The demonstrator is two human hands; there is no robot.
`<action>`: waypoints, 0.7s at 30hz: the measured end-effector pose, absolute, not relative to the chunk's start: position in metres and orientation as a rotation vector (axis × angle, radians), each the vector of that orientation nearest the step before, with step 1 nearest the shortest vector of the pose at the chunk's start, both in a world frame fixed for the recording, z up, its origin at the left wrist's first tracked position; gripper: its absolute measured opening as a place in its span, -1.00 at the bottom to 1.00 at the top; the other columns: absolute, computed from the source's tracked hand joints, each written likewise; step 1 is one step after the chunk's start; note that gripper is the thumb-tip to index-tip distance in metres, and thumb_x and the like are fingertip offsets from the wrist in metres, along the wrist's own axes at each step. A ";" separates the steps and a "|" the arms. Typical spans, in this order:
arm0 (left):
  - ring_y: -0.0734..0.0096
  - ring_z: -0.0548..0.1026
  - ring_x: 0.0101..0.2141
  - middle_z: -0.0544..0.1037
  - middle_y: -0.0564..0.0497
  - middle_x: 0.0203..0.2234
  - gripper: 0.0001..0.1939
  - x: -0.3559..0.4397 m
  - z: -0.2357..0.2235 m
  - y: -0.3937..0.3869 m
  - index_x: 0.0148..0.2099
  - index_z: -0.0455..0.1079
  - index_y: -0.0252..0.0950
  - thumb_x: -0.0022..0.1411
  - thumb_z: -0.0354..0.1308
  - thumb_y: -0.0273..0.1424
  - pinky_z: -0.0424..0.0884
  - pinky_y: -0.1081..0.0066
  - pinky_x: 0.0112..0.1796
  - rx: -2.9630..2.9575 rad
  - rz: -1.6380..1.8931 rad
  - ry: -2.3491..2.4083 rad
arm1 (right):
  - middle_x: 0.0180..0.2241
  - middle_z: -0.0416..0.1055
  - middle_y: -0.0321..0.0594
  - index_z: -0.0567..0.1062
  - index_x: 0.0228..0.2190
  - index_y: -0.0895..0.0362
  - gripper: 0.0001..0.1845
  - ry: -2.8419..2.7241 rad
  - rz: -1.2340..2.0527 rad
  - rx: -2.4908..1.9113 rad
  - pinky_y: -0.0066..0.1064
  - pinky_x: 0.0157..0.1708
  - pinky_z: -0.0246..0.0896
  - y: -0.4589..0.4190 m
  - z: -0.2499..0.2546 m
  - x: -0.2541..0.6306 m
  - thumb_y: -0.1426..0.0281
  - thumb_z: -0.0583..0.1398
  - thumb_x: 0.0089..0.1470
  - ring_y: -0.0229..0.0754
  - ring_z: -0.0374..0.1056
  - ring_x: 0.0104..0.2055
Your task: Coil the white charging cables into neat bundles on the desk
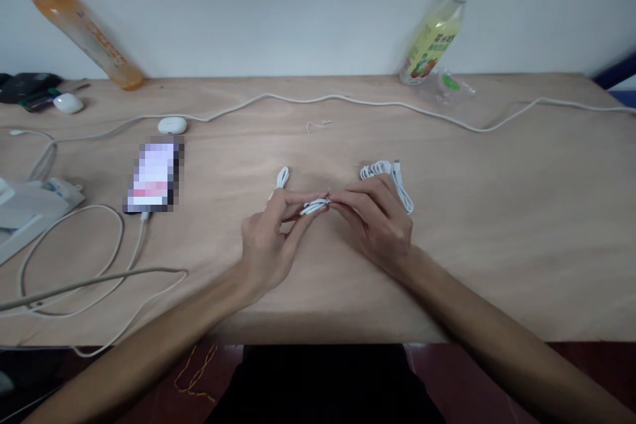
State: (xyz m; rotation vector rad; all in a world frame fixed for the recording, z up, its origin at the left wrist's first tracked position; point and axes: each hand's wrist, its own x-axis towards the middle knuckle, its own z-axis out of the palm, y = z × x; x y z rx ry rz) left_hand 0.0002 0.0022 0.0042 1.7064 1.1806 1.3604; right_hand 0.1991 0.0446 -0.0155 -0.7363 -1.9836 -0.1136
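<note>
Between my two hands, just above the wooden table point(318, 258), is a small folded bundle of white cable point(314, 206). My left hand point(271, 235) pinches its left side between thumb and fingers. At its right end the fingertips of my right hand point(380, 215) are closed on the cable too; the exact grip is partly hidden. Beyond my left hand lies another white cable bundle point(283, 177), its near part covered by the hand. A coiled white cable point(385, 171) with a plug end rests behind my right hand, partly covered by it.
A phone point(154, 175) on a charging cable and a white earbud case point(172, 125) lie left. Loose cable loops point(122, 232) spread at the front left. An orange drink bottle point(89, 40) and a yellow-green one point(432, 40) lean at the back. A long white cable point(332, 98) crosses behind.
</note>
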 end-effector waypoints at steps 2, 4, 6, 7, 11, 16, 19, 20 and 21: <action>0.22 0.79 -0.06 0.80 -0.05 -0.01 -0.85 0.000 0.004 0.002 0.05 0.51 -0.21 0.48 0.34 -0.40 0.79 0.43 -0.25 1.718 1.362 1.163 | -0.26 0.59 -0.24 0.61 0.01 -0.04 -0.75 -1.996 -0.118 -0.725 -0.20 -0.24 0.37 0.046 -0.018 0.202 0.52 0.30 0.39 -0.11 0.42 -0.27; 0.20 0.80 -0.07 0.79 -0.06 -0.01 -0.84 0.000 0.003 0.001 0.06 0.51 -0.21 0.49 0.33 -0.38 0.79 0.41 -0.24 1.719 1.353 1.162 | -0.23 0.59 -0.24 0.60 0.02 -0.06 -0.70 -2.021 -0.120 -0.712 -0.20 -0.24 0.36 0.048 -0.020 0.205 0.55 0.28 0.39 -0.11 0.42 -0.25; 0.19 0.80 -0.08 0.79 -0.09 0.00 -0.83 0.000 0.002 0.000 0.07 0.51 -0.23 0.50 0.32 -0.33 0.80 0.36 -0.22 1.719 1.340 1.174 | -0.19 0.59 -0.20 0.59 0.02 -0.03 -0.70 -2.055 -0.137 -0.689 -0.21 -0.23 0.37 0.049 -0.021 0.208 0.58 0.27 0.39 -0.10 0.41 -0.21; 0.18 0.80 -0.09 0.79 -0.09 -0.01 -0.83 0.000 0.002 0.000 0.07 0.52 -0.23 0.50 0.32 -0.32 0.80 0.35 -0.21 1.728 1.339 1.178 | -0.18 0.58 -0.18 0.58 0.02 0.00 -0.71 -2.070 -0.149 -0.675 -0.21 -0.22 0.37 0.050 -0.021 0.209 0.58 0.27 0.39 -0.10 0.41 -0.20; 0.22 0.80 -0.10 0.80 -0.03 -0.03 -0.83 -0.001 0.001 0.001 0.07 0.52 -0.19 0.48 0.33 -0.39 0.78 0.45 -0.28 1.823 1.351 1.171 | -0.21 0.52 -0.19 0.54 0.00 0.03 -0.72 -2.101 -0.203 -0.628 -0.23 -0.23 0.37 0.053 -0.020 0.210 0.61 0.23 0.39 -0.12 0.37 -0.21; 0.23 0.80 -0.11 0.81 0.00 -0.05 -0.79 -0.004 0.000 0.003 0.12 0.52 -0.17 0.50 0.29 -0.44 0.78 0.45 -0.28 2.024 1.332 1.187 | -0.26 0.45 -0.24 0.54 0.00 -0.02 -0.65 -2.153 -0.240 -0.636 -0.24 -0.24 0.32 0.053 -0.017 0.209 0.64 0.20 0.35 -0.12 0.32 -0.24; 0.26 0.81 -0.14 0.81 0.01 -0.07 -0.78 -0.006 -0.003 0.003 0.14 0.53 -0.17 0.51 0.27 -0.46 0.78 0.43 -0.20 2.120 1.324 1.234 | -0.27 0.42 -0.24 0.54 0.01 -0.03 -0.61 -2.191 -0.230 -0.655 -0.24 -0.26 0.29 0.052 -0.017 0.209 0.65 0.19 0.32 -0.12 0.27 -0.25; 0.28 0.81 -0.15 0.81 0.01 -0.07 -0.78 -0.007 -0.004 0.003 0.15 0.53 -0.17 0.52 0.26 -0.46 0.77 0.43 -0.18 2.151 1.321 1.240 | -0.27 0.41 -0.24 0.54 0.01 -0.02 -0.61 -2.198 -0.232 -0.659 -0.25 -0.27 0.27 0.051 -0.017 0.208 0.66 0.19 0.31 -0.12 0.26 -0.25; 0.30 0.81 -0.17 0.81 0.01 -0.08 -0.77 -0.007 -0.005 0.003 0.16 0.53 -0.17 0.52 0.25 -0.46 0.76 0.45 -0.17 2.184 1.324 1.239 | -0.27 0.39 -0.23 0.53 0.01 -0.01 -0.60 -2.201 -0.235 -0.665 -0.25 -0.28 0.26 0.050 -0.017 0.207 0.67 0.18 0.30 -0.12 0.24 -0.26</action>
